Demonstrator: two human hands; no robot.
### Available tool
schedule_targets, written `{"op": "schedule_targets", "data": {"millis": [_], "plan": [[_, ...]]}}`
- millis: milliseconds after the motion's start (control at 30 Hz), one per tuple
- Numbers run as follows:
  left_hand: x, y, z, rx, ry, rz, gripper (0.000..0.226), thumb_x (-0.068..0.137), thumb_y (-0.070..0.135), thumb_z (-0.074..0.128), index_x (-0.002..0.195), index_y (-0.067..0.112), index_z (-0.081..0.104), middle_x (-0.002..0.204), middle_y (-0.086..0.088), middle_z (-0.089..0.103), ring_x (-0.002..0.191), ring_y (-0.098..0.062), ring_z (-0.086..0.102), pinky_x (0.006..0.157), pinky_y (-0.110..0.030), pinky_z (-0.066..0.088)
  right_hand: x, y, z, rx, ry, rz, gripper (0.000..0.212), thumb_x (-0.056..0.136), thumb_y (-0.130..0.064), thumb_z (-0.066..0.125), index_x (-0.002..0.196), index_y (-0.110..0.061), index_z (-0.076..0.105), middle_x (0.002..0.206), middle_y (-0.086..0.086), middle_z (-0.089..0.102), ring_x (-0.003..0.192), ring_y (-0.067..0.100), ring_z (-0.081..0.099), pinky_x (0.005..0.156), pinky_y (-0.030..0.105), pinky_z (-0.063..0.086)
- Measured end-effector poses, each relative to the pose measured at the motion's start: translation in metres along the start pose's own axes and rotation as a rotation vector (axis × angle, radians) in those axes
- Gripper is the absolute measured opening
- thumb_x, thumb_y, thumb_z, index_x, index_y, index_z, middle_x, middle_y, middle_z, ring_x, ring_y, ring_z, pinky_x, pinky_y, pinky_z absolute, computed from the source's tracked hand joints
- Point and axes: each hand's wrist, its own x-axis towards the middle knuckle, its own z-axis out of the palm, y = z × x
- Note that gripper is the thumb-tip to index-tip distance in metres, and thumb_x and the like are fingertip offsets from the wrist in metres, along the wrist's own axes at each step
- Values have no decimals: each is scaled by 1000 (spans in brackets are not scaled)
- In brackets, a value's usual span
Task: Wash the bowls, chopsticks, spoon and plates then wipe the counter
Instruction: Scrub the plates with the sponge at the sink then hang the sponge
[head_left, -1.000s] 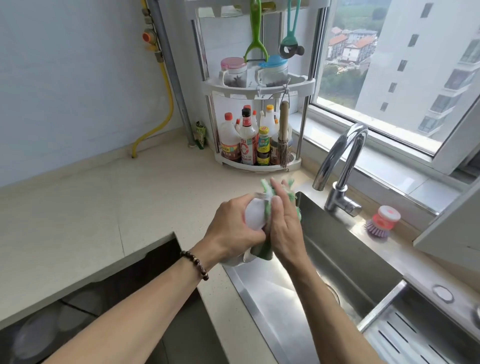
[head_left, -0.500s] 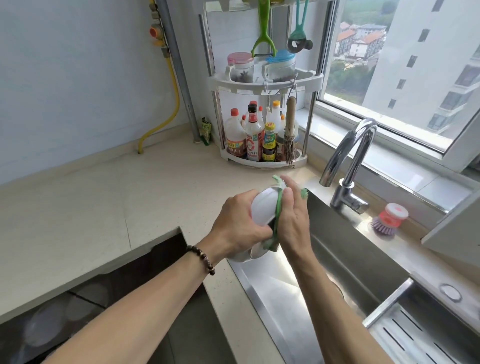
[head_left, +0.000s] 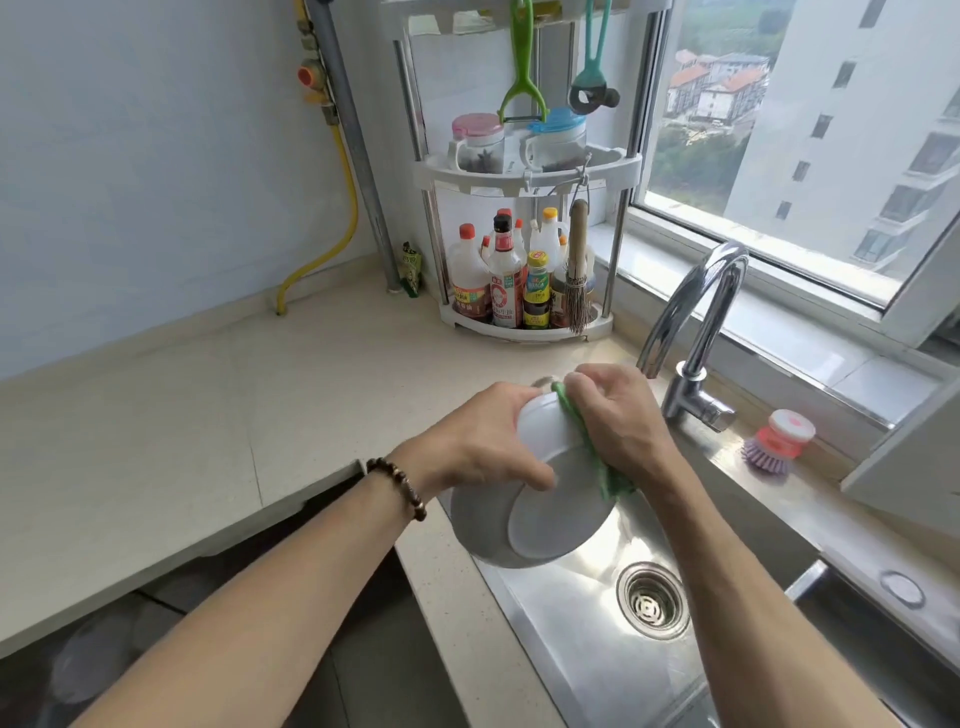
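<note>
Above the left end of the steel sink (head_left: 582, 639) I hold a white bowl (head_left: 540, 519) tilted on its side, its base facing me. My left hand (head_left: 483, 441) grips the bowl's rim from the left, thumb across the outer wall. My right hand (head_left: 618, 421) presses a green scrubbing cloth (head_left: 597, 467) against the bowl's right side, fingers curled over the cloth. The inside of the bowl is hidden. No chopsticks, spoon or plates show.
A chrome tap (head_left: 696, 332) rises just right of my hands. A dish brush (head_left: 774, 441) lies on the sink ledge. A corner rack (head_left: 524, 317) holds sauce bottles and jars. Beige counter (head_left: 182, 415) spreads left; a dark hob (head_left: 182, 649) lies near me.
The bowl has tipped so more of its base and lower wall show. My right hand has slid the cloth up along the bowl's right side. The view has dipped towards the drain.
</note>
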Motion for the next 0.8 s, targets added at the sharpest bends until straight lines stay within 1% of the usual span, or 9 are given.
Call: {"op": "schedule_targets", "data": {"millis": [100, 167, 233, 333, 467, 533, 600, 733, 800], "plan": [[6, 1, 9, -46, 60, 12, 33, 67, -7, 79, 90, 12, 67, 87, -6, 72, 80, -22, 71, 71, -37, 61, -13, -16, 14, -138, 88, -158, 35, 87, -44, 43, 61, -21, 48, 60, -5, 47, 60, 17, 44, 60, 39, 38], [5, -3, 18, -135, 153, 43, 30, 68, -10, 78, 82, 13, 68, 77, 1, 70, 73, -15, 68, 63, -29, 57, -22, -16, 23, -219, 158, -234, 33, 95, -43, 40, 85, -22, 63, 83, -1, 58, 80, 20, 50, 75, 39, 39], [3, -7, 23, -167, 202, 62, 32, 64, -2, 82, 90, 11, 70, 84, -2, 72, 77, -19, 70, 65, -31, 59, -18, 0, 21, -68, 157, -135, 42, 97, -46, 35, 98, -19, 67, 97, 1, 62, 90, 22, 55, 83, 44, 44], [-1, -11, 27, -163, 291, 85, 50, 56, 12, 79, 105, 13, 70, 93, -6, 72, 83, -24, 71, 66, -36, 61, -6, 13, 17, 227, 147, 98, 54, 93, -54, 31, 102, -16, 68, 98, 2, 64, 92, 27, 61, 86, 58, 48], [0, -16, 31, -85, 313, 75, 41, 57, 15, 84, 95, 13, 69, 87, -3, 72, 77, -23, 72, 66, -44, 61, -23, 1, 33, 77, 119, -61, 45, 97, -46, 32, 121, -32, 67, 122, -12, 54, 123, 15, 51, 103, 42, 39], [-6, -19, 33, -28, 321, 99, 44, 57, 19, 79, 99, 13, 69, 90, -2, 70, 79, -22, 70, 64, -40, 61, -20, 9, 29, 245, 109, 86, 42, 97, -46, 31, 106, -36, 70, 113, -16, 62, 111, 12, 58, 96, 39, 45], [-10, -20, 33, -64, 353, 95, 53, 54, 25, 74, 106, 15, 69, 93, -1, 69, 83, -21, 69, 63, -33, 59, -13, 18, 28, 373, 123, 260, 44, 94, -47, 31, 92, -31, 72, 97, -8, 67, 97, 20, 63, 89, 46, 50], [-11, -20, 33, -91, 394, 50, 48, 52, 27, 77, 98, 19, 68, 89, 1, 71, 80, -19, 70, 66, -42, 61, -25, 10, 51, 161, 102, 39, 49, 97, -52, 31, 126, -31, 64, 132, -3, 58, 127, 16, 49, 107, 38, 38], [-14, -21, 33, -110, 383, 90, 51, 52, 30, 78, 101, 16, 69, 92, 0, 71, 82, -20, 70, 66, -42, 61, -24, 9, 46, 230, 142, 100, 45, 93, -56, 36, 111, -32, 69, 116, 0, 64, 114, 23, 59, 95, 43, 48]]}}
